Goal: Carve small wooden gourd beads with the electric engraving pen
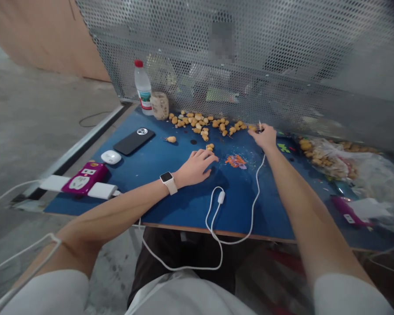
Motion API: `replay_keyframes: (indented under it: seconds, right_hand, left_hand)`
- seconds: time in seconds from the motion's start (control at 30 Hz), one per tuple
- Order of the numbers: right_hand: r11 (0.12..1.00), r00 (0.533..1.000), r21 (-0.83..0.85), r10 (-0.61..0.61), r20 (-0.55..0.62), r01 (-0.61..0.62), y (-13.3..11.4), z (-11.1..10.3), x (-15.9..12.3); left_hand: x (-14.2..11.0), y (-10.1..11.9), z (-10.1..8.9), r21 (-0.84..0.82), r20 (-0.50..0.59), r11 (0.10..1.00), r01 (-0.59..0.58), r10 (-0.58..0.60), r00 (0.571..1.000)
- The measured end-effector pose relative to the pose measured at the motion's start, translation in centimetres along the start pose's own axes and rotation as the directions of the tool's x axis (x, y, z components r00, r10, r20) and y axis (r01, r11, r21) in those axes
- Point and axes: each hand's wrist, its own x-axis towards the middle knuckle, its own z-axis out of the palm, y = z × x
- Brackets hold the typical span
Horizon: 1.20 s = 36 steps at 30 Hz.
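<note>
My left hand (198, 167), wearing a white-strapped watch (168, 182) on the wrist, reaches over the blue tabletop (180, 205) with its fingers spread and nothing in them. Just beyond its fingertips lie a couple of small tan gourds (209, 147). To its right is a little heap of orange and purple scraps (236, 161). At the back of the table, my right hand (265, 136) is closed around a small dark object (259, 127) with a thin tip pointing up; its kind is mostly hidden. A white cable (258, 183) runs down from beneath that hand.
Many small gourds (197, 120) line the mesh panel (190, 65). A water bottle (143, 89), a jar (160, 106), a phone (134, 141), a white case (111, 157) and a purple power strip (85, 178) stand left. At right are a plastic bag (357, 164) and green pieces (283, 148).
</note>
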Motion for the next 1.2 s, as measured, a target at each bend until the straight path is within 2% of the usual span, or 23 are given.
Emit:
replay_keyframes:
  seconds: [0.07,0.23,0.33,0.57,0.73,0.87,1.0,1.1,1.2]
  right_hand:
    - [0.998,0.998,-0.044,0.055,0.036,-0.053,0.3,1.0,1.3]
    - [0.998,0.997,-0.041,0.041,0.070,-0.038,0.3,4.3,1.3]
    - [0.999,0.996,-0.033,0.032,0.086,-0.029,0.1,5.5,2.0]
    - [0.991,0.980,0.024,-0.132,0.152,0.130,-0.7,6.9,5.3]
    - [0.981,0.961,0.040,-0.192,0.197,0.187,-0.7,8.1,5.9]
    - [0.986,0.969,0.045,-0.166,0.181,0.160,-0.4,8.0,6.1]
    - [0.993,0.979,0.041,-0.119,0.166,0.113,0.2,6.9,6.6]
    - [1.000,0.997,-0.024,-0.002,0.079,0.003,1.3,5.7,7.2]
    - [0.981,0.988,-0.123,0.147,-0.041,-0.151,3.5,4.3,7.9]
  left_hand:
    - [0.0,0.2,0.0,0.000,0.007,1.000,-0.001,0.001,1.000]
    - [-0.2,0.3,0.1,-0.006,0.027,1.000,-0.014,0.014,1.000]
    - [-0.3,0.2,0.1,-0.013,0.036,0.999,-0.037,0.037,0.999]
    - [-0.4,0.8,0.1,-0.069,0.002,0.980,-0.186,0.186,0.982]
    - [-0.6,1.2,0.1,-0.066,0.023,0.971,-0.230,0.232,0.972]
    - [-0.5,1.2,0.1,-0.076,0.019,0.976,-0.205,0.207,0.978]
    - [-0.5,1.1,0.0,-0.078,0.017,0.979,-0.190,0.192,0.981]
    - [-0.5,1.1,0.0,-0.078,0.018,0.978,-0.192,0.194,0.981]
    - [-0.5,1.1,-0.2,-0.083,0.032,0.979,-0.183,0.187,0.982]
